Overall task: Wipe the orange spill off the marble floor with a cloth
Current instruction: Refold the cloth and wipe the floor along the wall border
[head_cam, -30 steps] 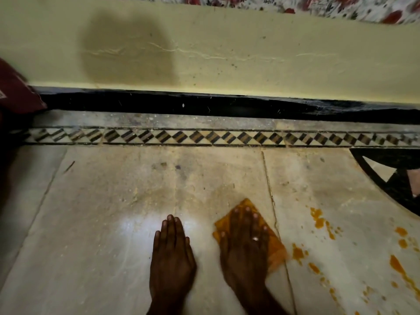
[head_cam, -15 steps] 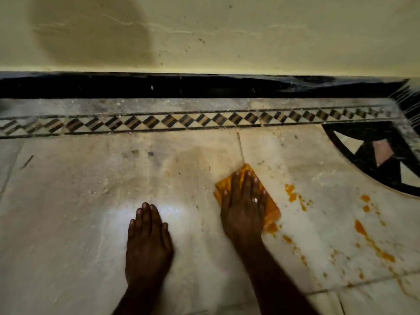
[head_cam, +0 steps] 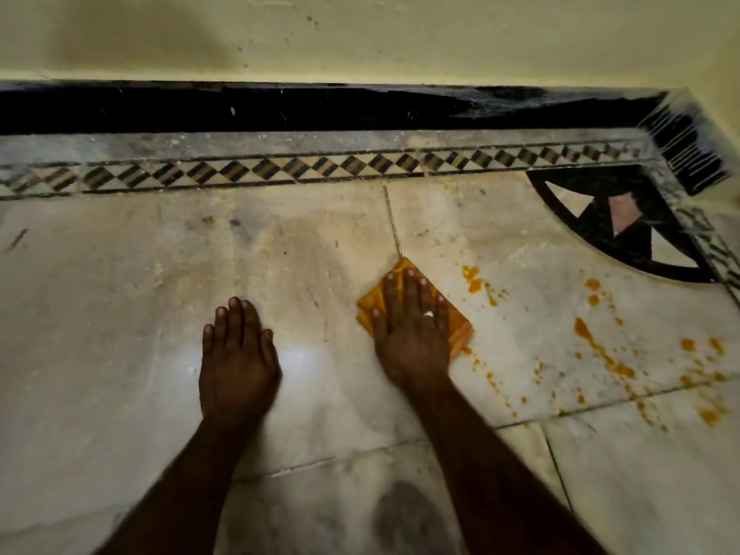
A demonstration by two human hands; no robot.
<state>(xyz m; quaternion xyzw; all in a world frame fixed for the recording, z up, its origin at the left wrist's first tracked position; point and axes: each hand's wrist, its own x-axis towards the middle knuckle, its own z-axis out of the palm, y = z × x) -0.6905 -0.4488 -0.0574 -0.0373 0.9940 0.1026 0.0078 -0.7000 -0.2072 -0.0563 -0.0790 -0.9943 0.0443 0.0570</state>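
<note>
A folded orange cloth (head_cam: 456, 326) lies flat on the pale marble floor (head_cam: 120, 314). My right hand (head_cam: 412, 330) presses down on it, fingers spread, a ring on one finger. Most of the cloth is hidden under the hand. Orange spill (head_cam: 600, 346) lies in drops and streaks to the right of the cloth, with a small patch (head_cam: 474, 278) close to it and more specks toward the right edge. My left hand (head_cam: 236, 362) rests palm down on bare floor to the left of the cloth, holding nothing.
A patterned inlay border (head_cam: 280, 170) runs along the far side, then a black skirting (head_cam: 280, 110) and a yellow wall (head_cam: 400, 38). A black fan-shaped inlay (head_cam: 624, 238) fills the right corner. Tile joints cross the floor below my arms.
The view has shifted right and pulled back, showing both forearms and the room's corner. My right hand and cloth sit slightly farther out; a spill spot near the cloth's right edge is gone.
</note>
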